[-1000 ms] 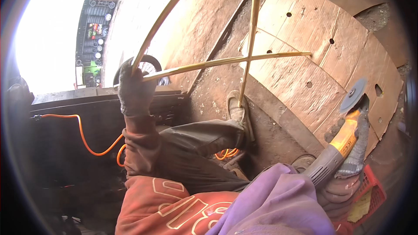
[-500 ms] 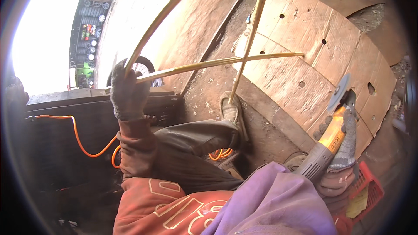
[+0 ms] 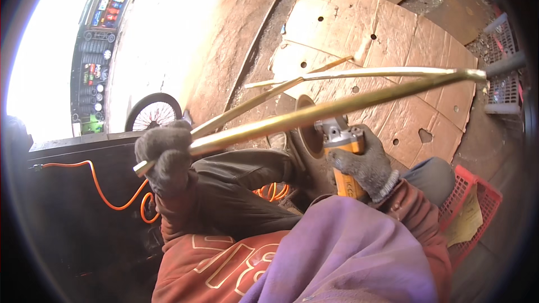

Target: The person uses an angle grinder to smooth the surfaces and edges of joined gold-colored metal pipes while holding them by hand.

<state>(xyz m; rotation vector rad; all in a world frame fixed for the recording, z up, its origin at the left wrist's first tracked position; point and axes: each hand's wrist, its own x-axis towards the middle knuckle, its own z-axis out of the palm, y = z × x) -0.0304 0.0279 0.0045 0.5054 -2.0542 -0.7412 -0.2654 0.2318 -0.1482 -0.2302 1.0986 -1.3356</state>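
My gloved left hand (image 3: 164, 154) is closed around the joined end of a brass-coloured metal tube frame (image 3: 337, 108). Its bent tubes reach across in front of me to the right, where they meet near a grey end piece. In my gloved right hand (image 3: 370, 163) is a yellow and grey angle grinder (image 3: 348, 186), gripped around its body. The grinder's round disc (image 3: 307, 140) stands nearly edge-on below and partly behind the nearest tube. Whether disc and tube touch, I cannot tell.
A flattened cardboard sheet (image 3: 410, 45) with holes covers the floor ahead. To the left are a dark box-like surface (image 3: 84, 235), an orange cord (image 3: 92, 177) and a spoked wheel (image 3: 154, 113). A red plastic basket (image 3: 487, 191) stands at the right; another crate (image 3: 501, 70) lies beyond.
The tube frame has swung down and across to the right, turned in my left hand. My right hand has brought the grinder leftward from the far right to beside the tube.
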